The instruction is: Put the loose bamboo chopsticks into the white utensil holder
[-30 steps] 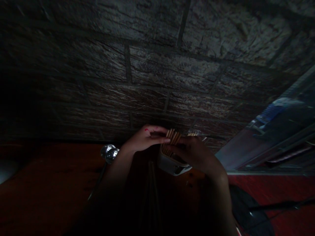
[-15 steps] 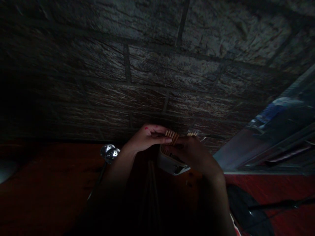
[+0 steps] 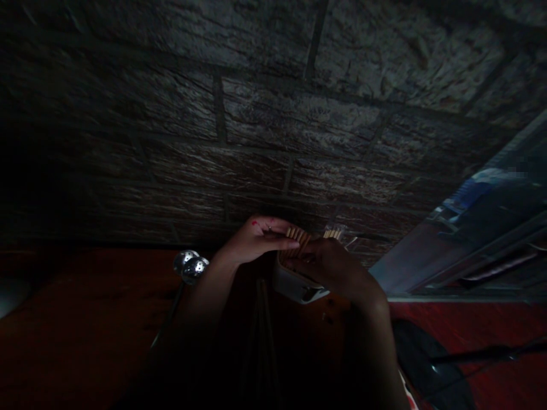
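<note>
Side by side, several wooden chopsticks point(image 3: 298, 235) stand with their ends up over a pale container point(image 3: 293, 286) near the wall. My left hand point(image 3: 262, 238) pinches them between thumb and fingers from the left. From the right, my right hand point(image 3: 331, 259) curls its fingers around the same bunch, just over the container's opening. Its fingertips are partly lost in shadow. Behind the right hand, more pale sticks point(image 3: 332, 233) poke up in what looks like clear plastic wrap. Long thin sticks point(image 3: 262, 319) lie on the dark table below the hands.
Two shiny perforated ladles point(image 3: 194, 269) stand beside my left forearm. A rough stone-brick wall point(image 3: 256, 108) rises right behind the container. To the right are a glass-fronted cabinet point(image 3: 482, 228) and a black round base with a rod point(image 3: 431, 361) on a red surface.
The fingers of my right hand have shifted slightly at the chopsticks. My left hand and the container stay in almost the same place.
</note>
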`<state>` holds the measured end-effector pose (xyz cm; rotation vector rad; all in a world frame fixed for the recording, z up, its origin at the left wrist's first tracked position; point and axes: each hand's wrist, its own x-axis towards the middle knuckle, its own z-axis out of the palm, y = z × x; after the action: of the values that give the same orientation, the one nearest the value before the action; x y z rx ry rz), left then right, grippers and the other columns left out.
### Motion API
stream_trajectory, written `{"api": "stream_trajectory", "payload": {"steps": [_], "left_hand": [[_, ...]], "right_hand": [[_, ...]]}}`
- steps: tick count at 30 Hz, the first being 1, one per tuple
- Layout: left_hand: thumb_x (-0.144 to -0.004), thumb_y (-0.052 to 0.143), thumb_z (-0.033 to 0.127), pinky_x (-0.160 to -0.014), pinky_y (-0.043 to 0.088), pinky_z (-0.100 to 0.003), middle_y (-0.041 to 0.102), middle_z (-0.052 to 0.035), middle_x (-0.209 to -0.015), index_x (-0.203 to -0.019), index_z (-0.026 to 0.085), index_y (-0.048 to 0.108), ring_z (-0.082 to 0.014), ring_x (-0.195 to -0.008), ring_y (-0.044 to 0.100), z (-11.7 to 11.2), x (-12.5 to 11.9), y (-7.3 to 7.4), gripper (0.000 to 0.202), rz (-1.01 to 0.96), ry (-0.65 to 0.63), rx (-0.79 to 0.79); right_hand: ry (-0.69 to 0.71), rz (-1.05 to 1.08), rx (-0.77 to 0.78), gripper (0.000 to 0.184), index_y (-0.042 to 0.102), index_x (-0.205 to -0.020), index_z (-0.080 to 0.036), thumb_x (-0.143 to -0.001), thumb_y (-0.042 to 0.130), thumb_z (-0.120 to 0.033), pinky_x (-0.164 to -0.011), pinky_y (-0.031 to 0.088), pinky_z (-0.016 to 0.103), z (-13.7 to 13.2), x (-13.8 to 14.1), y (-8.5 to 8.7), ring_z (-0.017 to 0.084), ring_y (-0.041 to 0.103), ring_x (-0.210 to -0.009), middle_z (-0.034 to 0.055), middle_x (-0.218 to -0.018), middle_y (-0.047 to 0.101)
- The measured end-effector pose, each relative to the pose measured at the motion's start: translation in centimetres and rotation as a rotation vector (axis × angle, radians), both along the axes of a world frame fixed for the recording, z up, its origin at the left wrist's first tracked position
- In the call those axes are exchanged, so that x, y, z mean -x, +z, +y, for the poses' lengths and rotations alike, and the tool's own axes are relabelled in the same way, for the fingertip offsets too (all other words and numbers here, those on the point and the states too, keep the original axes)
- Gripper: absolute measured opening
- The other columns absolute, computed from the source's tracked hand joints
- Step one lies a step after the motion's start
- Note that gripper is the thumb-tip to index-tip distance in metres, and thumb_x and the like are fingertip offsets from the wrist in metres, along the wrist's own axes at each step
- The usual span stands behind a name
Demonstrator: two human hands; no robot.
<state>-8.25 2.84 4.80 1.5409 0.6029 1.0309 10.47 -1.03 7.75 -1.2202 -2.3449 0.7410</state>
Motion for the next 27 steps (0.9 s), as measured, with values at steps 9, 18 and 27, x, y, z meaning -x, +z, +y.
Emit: {"api": "stream_trajectory", "payload": {"steps": [9, 18, 27], "left_hand": [[-0.066, 0.081, 0.022, -0.085, 0.055, -0.033, 0.076, -0.0091, -0.099, -0.097, 0.013, 0.073, -0.0213, -0.090, 0.072, 0.0, 0.0, 0.0, 0.032, 0.005, -0.014, 0.040], [-0.064, 0.083, 0.023, -0.089, 0.054, -0.035, 0.075, -0.0091, -0.105, -0.104, 0.015, 0.072, -0.0226, -0.097, 0.070, 0.0, 0.7, 0.2, 0.042, 0.024, 0.024, 0.020], [-0.063, 0.082, 0.021, -0.083, 0.057, -0.034, 0.077, -0.0082, -0.095, -0.097, 0.014, 0.073, -0.0207, -0.088, 0.072, 0.0, 1.0, 0.4, 0.036, 0.075, 0.098, -0.049]], "right_hand": [[-0.049, -0.022, 0.010, 0.022, 0.076, -0.089, -0.018, -0.085, 0.058, -0.031, -0.059, 0.044, 0.023, 0.1, 0.0, -0.1, 0.016, 0.067, -0.073, 0.0039, -0.080, 0.074], [-0.052, 0.041, 0.128, 0.023, 0.074, -0.097, -0.021, -0.084, 0.060, -0.034, -0.066, 0.049, 0.024, 0.1, -0.8, -0.4, 0.018, 0.070, -0.083, 0.0033, -0.090, 0.075], [-0.095, 0.036, 0.145, 0.022, 0.075, -0.096, -0.023, -0.082, 0.063, -0.034, -0.067, 0.051, 0.026, 0.1, -1.1, -0.3, 0.018, 0.071, -0.081, 0.0035, -0.090, 0.076]]}}
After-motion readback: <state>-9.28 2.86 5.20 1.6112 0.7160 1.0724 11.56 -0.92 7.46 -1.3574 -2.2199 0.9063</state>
